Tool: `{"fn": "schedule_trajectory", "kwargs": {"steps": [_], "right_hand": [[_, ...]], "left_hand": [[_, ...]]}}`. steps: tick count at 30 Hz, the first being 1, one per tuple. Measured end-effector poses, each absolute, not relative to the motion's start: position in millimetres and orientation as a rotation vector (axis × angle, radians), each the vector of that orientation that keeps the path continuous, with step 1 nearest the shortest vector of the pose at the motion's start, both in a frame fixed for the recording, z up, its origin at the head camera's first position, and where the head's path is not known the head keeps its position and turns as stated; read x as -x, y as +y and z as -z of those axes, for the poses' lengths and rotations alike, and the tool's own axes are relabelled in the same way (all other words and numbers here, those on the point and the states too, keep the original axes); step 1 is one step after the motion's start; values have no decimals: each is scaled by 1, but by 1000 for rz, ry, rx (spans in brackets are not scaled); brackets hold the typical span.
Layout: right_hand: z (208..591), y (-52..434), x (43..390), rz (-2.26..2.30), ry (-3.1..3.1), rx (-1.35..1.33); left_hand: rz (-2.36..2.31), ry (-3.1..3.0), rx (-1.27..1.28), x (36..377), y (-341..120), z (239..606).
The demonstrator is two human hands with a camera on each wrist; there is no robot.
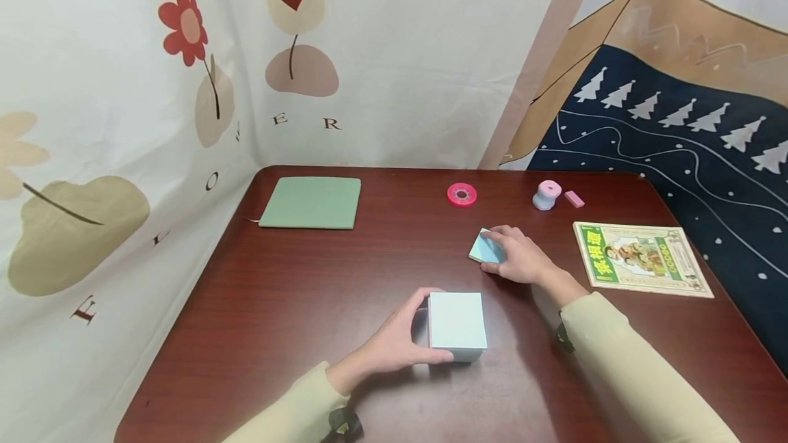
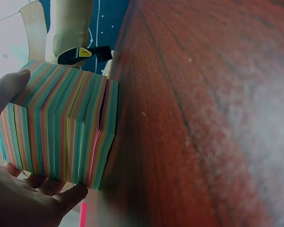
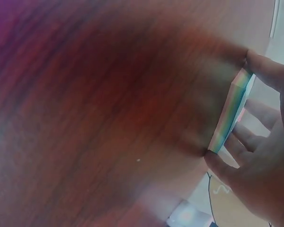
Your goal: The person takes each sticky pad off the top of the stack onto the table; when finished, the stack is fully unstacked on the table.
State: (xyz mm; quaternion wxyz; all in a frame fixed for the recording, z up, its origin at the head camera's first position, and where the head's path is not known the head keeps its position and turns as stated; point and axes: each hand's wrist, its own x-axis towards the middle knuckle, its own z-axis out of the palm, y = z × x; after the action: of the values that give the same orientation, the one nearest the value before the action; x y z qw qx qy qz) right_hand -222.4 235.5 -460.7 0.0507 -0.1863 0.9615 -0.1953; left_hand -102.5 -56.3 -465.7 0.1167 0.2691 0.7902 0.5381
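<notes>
Now L hand grips the paper block, R hand pinches thin pad lying flat at block's 1 o'clock.

On the cloth hanging to my left, beside its printed flowers, brown capital letters ran in a curve; I could read F, L, O, W, E and R, which together spelled FLOWER. The F stood lowest and nearest to me, the E and R farthest off, under the round brown shape. The booklet on the table to my right carried a green strip down its left side with large yellow characters, but they were too small and skewed for me to read. The other things on the table bore no lettering I could read.
</notes>
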Motion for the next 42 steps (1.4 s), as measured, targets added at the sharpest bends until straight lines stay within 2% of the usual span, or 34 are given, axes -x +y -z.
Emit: {"fn": "schedule_trajectory", "kwargs": {"steps": [8,14,26,34,42], "right_hand": [[456,235,220,526,2900,579],[428,231,209,591,2886,673],[372,192,144,791,2721,1061],[372,172,110,685,2657,1242],[383,166,99,531,2683,1301]], "left_hand": [[-1559,2319,-788,103,-57,466],[-1579,2309,-797,103,-57,466],[-1567,2307,-808,104,-59,467],[-1574,2299,-824,104,-58,468],[-1553,2292,-790,103,-58,467]]}}
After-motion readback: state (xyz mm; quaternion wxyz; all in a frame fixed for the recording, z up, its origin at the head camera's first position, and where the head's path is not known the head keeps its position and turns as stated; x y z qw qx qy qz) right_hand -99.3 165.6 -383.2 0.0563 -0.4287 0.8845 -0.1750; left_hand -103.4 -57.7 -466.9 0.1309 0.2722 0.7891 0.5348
